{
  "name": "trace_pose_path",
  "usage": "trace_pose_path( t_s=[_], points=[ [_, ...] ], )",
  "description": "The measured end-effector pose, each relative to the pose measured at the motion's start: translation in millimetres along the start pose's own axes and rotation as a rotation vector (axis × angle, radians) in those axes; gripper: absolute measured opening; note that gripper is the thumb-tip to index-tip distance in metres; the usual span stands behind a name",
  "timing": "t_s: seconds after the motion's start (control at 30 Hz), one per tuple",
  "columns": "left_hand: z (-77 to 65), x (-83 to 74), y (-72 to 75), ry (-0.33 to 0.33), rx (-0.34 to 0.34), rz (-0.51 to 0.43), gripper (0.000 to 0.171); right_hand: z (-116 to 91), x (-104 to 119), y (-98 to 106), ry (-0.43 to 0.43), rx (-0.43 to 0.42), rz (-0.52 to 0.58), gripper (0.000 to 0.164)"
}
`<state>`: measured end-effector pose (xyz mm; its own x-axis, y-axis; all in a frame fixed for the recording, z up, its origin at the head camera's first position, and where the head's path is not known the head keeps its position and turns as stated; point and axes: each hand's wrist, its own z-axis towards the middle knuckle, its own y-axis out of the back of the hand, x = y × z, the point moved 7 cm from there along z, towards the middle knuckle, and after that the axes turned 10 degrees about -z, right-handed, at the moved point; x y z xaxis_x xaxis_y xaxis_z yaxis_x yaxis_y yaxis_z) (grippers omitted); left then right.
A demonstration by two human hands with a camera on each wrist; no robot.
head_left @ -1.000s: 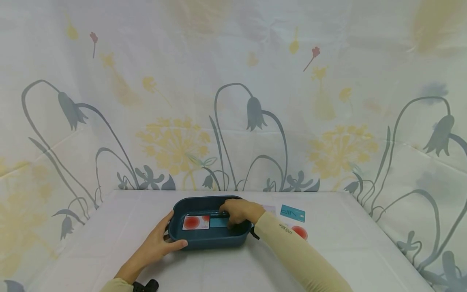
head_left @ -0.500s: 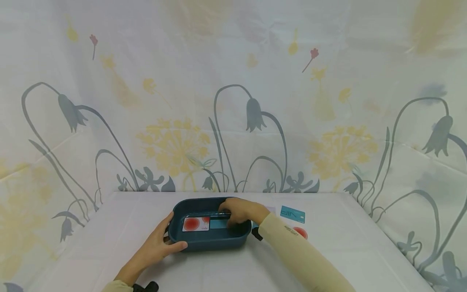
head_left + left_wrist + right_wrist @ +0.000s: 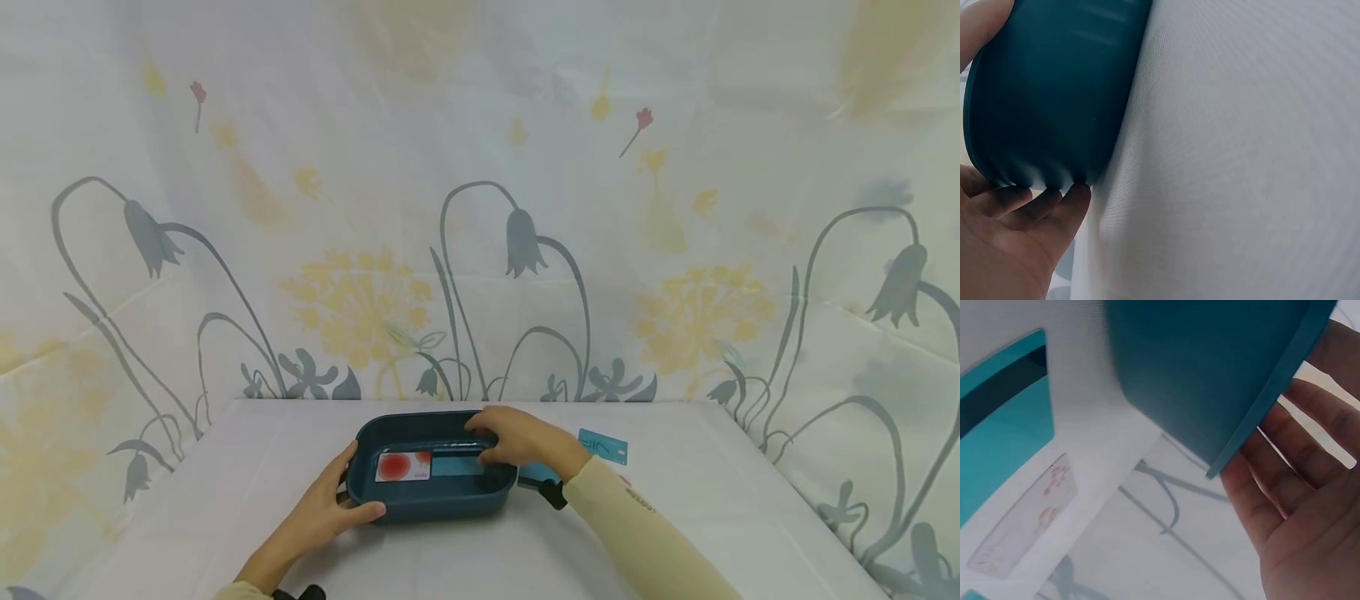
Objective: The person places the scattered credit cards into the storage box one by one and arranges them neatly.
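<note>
A dark teal plastic box (image 3: 442,510) stands on the white table. In it lie a white card with a red circle (image 3: 405,467) and, beside that, a blue card (image 3: 459,466). My left hand (image 3: 324,504) holds the box's left end, thumb at the front wall and fingertips against the end wall (image 3: 1054,125). Over the right end reaches my right hand (image 3: 521,437), its fingers dipping past the rim. In the right wrist view its fingers (image 3: 1272,481) are loosely extended behind the rim, partly hidden by the box wall.
Right of the box lie a blue VIP card (image 3: 603,447), another blue card with a dark stripe (image 3: 1010,412) and a pale pink-patterned card (image 3: 1029,519). My right sleeve (image 3: 637,525) covers most of another card. A flower-printed curtain (image 3: 480,250) hangs behind the table.
My right hand has shifted right, towards the box's right end, and more of the blue card inside shows. The left hand keeps its hold. The whole view has tilted slightly up.
</note>
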<state>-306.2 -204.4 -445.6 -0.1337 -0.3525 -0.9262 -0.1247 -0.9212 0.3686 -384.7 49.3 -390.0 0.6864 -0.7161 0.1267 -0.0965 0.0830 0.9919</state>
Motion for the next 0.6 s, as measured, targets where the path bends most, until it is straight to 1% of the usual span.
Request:
trace_pose_path(
  t_s=[0.13, 0.4, 0.6],
  points=[
    [-0.3, 1.4, -0.5, 0.004, -0.004, -0.003, 0.105, -13.2, -5.8, 2.5, -0.020, -0.045, 0.021, 0.049],
    [-0.3, 2.5, -1.5, 0.008, -0.001, -0.013, 0.105, -36.5, -13.4, 8.6, -0.027, -0.135, 0.063, 0.049],
    [0.3, 2.3, -1.6, 0.007, 0.002, -0.016, 0.107, -50.5, -21.3, 7.5, -0.040, -0.167, 0.054, 0.048]
  ],
)
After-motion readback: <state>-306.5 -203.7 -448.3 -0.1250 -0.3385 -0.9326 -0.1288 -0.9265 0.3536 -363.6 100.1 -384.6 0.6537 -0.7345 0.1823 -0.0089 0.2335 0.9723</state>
